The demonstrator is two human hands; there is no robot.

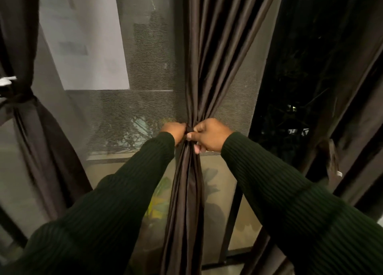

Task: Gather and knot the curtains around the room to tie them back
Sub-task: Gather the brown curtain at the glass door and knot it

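The middle curtain (207,57), a dark brown panel, hangs in front of a mesh window screen (149,100) and is drawn into a narrow waist straight ahead, fanning out in pleats above and falling in a tight column below. Both hands meet at that waist: the left hand (174,132) grips the bunched cloth from its left side with its fingers curled round it, and the right hand (209,135) pinches what looks like a band or fold of fabric (189,129) across the front, thumb and fingers clamped on it. Holding from opposite sides probably keeps the gathered pleats from spreading while the wrap is cinched, so this reads as the tightening of the knot rather than the gathering. Whether the band is a separate tie or part of the curtain cannot be told. To the left, another curtain (27,113) is already cinched at its middle, with a bit of white (7,81) showing beside its knot. At the right edge a third dark curtain (356,113) hangs along the frame beside a dark pane (290,78). A pale sheet of paper (87,36) is on the screen above, and green leaves (160,196) show through it below. Nothing stands between the hands and the cloth; only the dark ribbed sleeves (290,187) cover the lower view.
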